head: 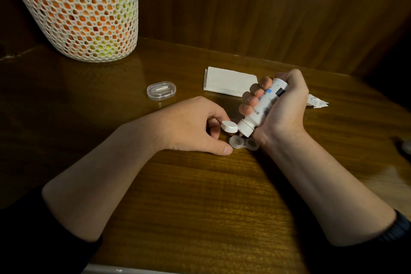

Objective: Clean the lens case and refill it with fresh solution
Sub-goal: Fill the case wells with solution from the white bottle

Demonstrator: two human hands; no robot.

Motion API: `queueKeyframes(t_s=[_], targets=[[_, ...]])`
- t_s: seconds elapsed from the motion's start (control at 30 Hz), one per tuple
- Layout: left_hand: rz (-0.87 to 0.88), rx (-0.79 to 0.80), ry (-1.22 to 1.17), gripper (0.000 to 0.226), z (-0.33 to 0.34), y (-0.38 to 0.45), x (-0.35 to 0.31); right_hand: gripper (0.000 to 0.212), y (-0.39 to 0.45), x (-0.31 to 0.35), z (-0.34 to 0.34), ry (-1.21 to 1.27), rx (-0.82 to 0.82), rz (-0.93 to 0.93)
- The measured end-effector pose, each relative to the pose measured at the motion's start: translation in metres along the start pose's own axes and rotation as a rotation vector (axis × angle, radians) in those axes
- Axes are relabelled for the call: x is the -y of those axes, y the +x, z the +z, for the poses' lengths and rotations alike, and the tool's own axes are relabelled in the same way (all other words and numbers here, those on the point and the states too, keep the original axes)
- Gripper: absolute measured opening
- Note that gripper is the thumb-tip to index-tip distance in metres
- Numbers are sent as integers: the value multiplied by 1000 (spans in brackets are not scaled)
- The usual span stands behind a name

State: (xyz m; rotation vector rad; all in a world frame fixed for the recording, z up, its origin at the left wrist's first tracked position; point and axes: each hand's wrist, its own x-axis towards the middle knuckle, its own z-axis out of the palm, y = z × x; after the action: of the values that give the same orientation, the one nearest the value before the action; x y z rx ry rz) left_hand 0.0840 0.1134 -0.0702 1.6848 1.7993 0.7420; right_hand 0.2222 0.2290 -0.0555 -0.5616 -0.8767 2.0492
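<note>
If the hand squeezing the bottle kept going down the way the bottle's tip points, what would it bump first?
Probably the clear plastic lens case on the wooden table. The right hand tilts the white solution bottle nozzle-down just above the case's left well.

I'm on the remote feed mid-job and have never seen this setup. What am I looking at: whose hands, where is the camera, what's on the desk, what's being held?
There is no machine: a person works with two bare hands, filmed by one wide-angle camera worn on the head, looking forward and down. The right hand grips a white solution bottle tipped nozzle-down over the clear lens case, which lies open on the wooden desk. The left hand rests beside the case, its fingers at the bottle's flipped-open cap. Further back lie a small clear box, a folded white tissue and a crumpled wrapper. A white mesh basket stands at the back left. Whether liquid is flowing cannot be seen.
</note>
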Motion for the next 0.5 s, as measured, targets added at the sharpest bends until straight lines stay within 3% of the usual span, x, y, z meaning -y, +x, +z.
queueKeyframes(t_s=[0.17,0.3,0.5], targets=[[1,0,-12,32,0,-1,0,36,0,0,0,12,-8,-3],[6,16,-35,19,0,-1,0,37,0,0,-1,48,-28,-33],[-9,-12,-70,28,2,-3,-3,41,3,18,-3,238,-51,-22]])
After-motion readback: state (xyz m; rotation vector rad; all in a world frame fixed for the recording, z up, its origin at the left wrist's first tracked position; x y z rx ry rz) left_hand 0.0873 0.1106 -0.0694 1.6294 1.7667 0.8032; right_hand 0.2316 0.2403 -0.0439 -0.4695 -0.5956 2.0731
